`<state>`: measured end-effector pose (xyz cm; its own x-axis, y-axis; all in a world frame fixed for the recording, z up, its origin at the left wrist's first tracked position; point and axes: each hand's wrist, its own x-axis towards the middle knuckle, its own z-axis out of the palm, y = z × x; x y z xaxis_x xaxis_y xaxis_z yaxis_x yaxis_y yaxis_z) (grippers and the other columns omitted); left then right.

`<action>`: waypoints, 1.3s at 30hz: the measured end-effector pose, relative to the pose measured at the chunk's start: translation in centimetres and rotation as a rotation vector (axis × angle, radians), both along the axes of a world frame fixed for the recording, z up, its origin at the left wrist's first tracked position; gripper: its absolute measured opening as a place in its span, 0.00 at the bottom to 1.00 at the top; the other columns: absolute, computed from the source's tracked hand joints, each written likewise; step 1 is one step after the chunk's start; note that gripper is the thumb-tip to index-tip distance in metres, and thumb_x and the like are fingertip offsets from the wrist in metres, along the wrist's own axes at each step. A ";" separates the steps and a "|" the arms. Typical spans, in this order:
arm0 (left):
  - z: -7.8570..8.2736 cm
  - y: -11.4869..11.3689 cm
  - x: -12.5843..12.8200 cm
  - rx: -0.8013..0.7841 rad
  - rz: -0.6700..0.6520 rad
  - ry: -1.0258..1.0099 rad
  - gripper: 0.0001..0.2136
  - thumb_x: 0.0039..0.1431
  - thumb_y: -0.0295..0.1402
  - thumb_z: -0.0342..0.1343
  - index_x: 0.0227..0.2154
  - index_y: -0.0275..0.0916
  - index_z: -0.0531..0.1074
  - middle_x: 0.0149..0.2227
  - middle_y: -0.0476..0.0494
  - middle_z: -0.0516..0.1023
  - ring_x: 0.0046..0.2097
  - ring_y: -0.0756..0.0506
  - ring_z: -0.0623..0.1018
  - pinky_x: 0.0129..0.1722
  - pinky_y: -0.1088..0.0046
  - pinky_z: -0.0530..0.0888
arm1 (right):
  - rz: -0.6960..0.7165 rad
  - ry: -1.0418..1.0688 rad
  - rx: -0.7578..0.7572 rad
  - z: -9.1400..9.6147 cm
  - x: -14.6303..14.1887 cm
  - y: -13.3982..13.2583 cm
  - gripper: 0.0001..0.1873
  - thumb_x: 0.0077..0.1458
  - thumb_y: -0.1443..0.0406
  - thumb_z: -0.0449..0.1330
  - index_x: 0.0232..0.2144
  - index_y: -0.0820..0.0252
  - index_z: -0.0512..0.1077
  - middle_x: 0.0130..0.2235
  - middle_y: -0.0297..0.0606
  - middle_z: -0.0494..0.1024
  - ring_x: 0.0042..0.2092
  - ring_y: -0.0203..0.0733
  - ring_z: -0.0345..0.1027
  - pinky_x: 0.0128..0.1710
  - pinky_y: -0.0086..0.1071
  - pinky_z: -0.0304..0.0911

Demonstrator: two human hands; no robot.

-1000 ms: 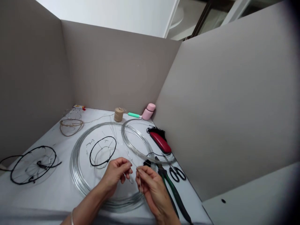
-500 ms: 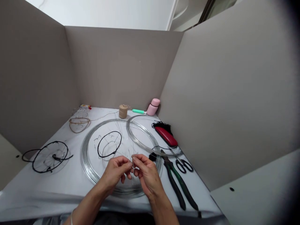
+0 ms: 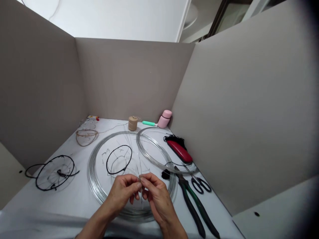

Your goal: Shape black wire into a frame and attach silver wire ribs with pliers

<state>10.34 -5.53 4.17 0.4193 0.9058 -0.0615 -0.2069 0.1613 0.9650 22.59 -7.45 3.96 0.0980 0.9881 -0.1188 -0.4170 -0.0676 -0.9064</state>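
My left hand (image 3: 124, 192) and my right hand (image 3: 156, 194) meet above the front part of a large coil of silver wire (image 3: 93, 176). Each pinches thin wires (image 3: 142, 200) between thumb and fingers. The wire ends stick out above and below the fingertips; how they cross is hidden by the fingers. Just beyond my left hand, inside the coil, lies a black-wrapped ring with a smaller wire ring and spokes (image 3: 131, 156). A small black bundle (image 3: 165, 174) lies beyond my right hand.
To the right lie long-handled pliers (image 3: 190, 199), black-handled scissors (image 3: 204, 185), a red case (image 3: 179, 151) and a second wire coil (image 3: 149, 159). Behind are a twine spool (image 3: 133, 123), a green-handled tool (image 3: 149, 123) and a pink bottle (image 3: 164, 119). A black wire frame (image 3: 37, 179) lies left.
The camera view has tilted up slightly, so everything sits lower in the picture. My fingertips have drawn closer together on the wires.
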 end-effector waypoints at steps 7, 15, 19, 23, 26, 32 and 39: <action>0.1 0.1 0.2 0.007 0.050 0.050 0.12 0.44 0.39 0.59 0.20 0.33 0.69 0.15 0.50 0.68 0.17 0.55 0.64 0.14 0.81 0.58 | -0.002 -0.013 -0.007 -0.2 0.1 -0.1 0.11 0.41 0.60 0.66 0.24 0.63 0.75 0.22 0.31 0.69 0.22 0.29 0.58 0.18 0.23 0.50; 0.2 0.8 -0.3 -0.007 0.344 -0.061 0.12 0.45 0.38 0.60 0.24 0.33 0.69 0.22 0.48 0.72 0.19 0.56 0.65 0.14 0.82 0.58 | 0.041 -0.062 -0.071 -0.5 0.2 -1.6 0.16 0.43 0.54 0.64 0.25 0.65 0.75 0.22 0.34 0.71 0.23 0.31 0.61 0.17 0.23 0.54; 0.3 0.7 -0.4 -0.008 0.371 -0.081 0.12 0.45 0.38 0.60 0.25 0.33 0.69 0.24 0.48 0.72 0.19 0.55 0.66 0.15 0.82 0.59 | 0.054 -0.068 -0.059 -0.4 -0.2 -2.1 0.18 0.43 0.54 0.64 0.27 0.65 0.76 0.23 0.36 0.73 0.23 0.32 0.62 0.17 0.23 0.55; 0.4 0.5 -0.4 -0.008 0.362 -0.081 0.13 0.45 0.39 0.61 0.26 0.33 0.69 0.24 0.47 0.73 0.19 0.55 0.67 0.14 0.82 0.59 | 0.061 -0.083 -0.069 -0.4 -0.3 -1.9 0.17 0.43 0.54 0.64 0.27 0.64 0.75 0.22 0.35 0.73 0.22 0.30 0.61 0.16 0.22 0.52; 0.5 0.5 -0.4 0.008 0.357 -0.070 0.13 0.45 0.39 0.60 0.25 0.33 0.70 0.25 0.47 0.73 0.20 0.54 0.68 0.15 0.81 0.59 | 0.100 -0.079 -0.091 -0.4 -0.3 -1.9 0.17 0.43 0.54 0.64 0.24 0.65 0.74 0.21 0.34 0.72 0.20 0.29 0.60 0.16 0.21 0.51; 0.3 0.5 -0.5 0.042 0.336 -0.059 0.12 0.47 0.39 0.59 0.26 0.34 0.69 0.25 0.47 0.73 0.20 0.54 0.68 0.15 0.82 0.60 | 0.101 -0.120 -0.074 -0.3 -0.2 -2.0 0.15 0.40 0.56 0.66 0.22 0.64 0.73 0.20 0.33 0.72 0.20 0.29 0.60 0.16 0.21 0.52; -0.6 -0.9 -1.9 0.086 0.338 0.071 0.13 0.46 0.41 0.60 0.27 0.34 0.72 0.25 0.45 0.75 0.20 0.52 0.69 0.15 0.80 0.62 | 0.113 -0.165 -0.068 -1.7 -0.9 -2.7 0.18 0.38 0.53 0.66 0.20 0.64 0.71 0.19 0.32 0.71 0.18 0.29 0.60 0.16 0.23 0.54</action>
